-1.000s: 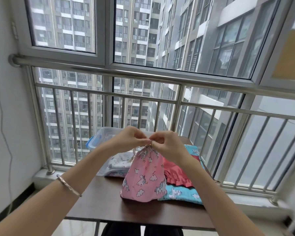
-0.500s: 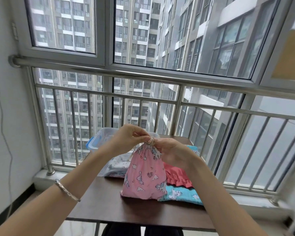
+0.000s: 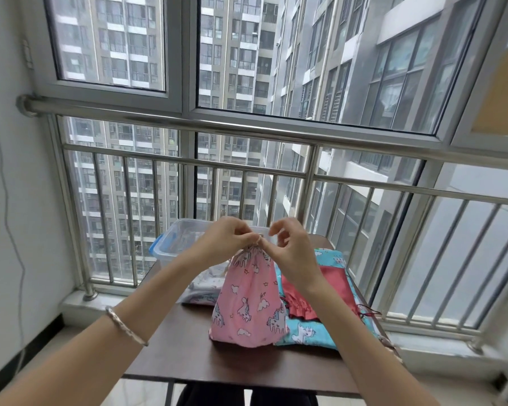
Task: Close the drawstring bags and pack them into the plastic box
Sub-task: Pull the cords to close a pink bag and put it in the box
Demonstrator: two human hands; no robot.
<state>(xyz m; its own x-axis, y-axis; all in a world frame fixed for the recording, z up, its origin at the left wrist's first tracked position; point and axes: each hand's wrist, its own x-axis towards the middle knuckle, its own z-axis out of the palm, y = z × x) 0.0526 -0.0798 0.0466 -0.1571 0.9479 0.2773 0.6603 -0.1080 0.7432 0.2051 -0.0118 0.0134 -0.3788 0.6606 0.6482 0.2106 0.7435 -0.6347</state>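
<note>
Pink unicorn-print fabric drawstring bag (image 3: pixel 247 303) stands upright on dark brown wooden table (image 3: pixel 188 356), mouth gathered tight, bottom edge on the tabletop. Left hand (image 3: pixel 226 238) pinches the gathered neck at the top. Right hand (image 3: pixel 291 250) pinches the cord at the same spot with thumb and forefinger, other fingers curled and raised. Clear plastic box with blue latch (image 3: pixel 170 244) sits at the far left of the table, behind the hands; can't tell what's inside. White printed fabric bag (image 3: pixel 208 276) lies flat just in front of the box, left of the pink bag. Teal unicorn-print fabric bag (image 3: pixel 305 332) lies flat to the right, touching the pink bag, with red fabric drawstring bag (image 3: pixel 332 282) on top of it. Silver bracelet (image 3: pixel 126 329) on left wrist.
</note>
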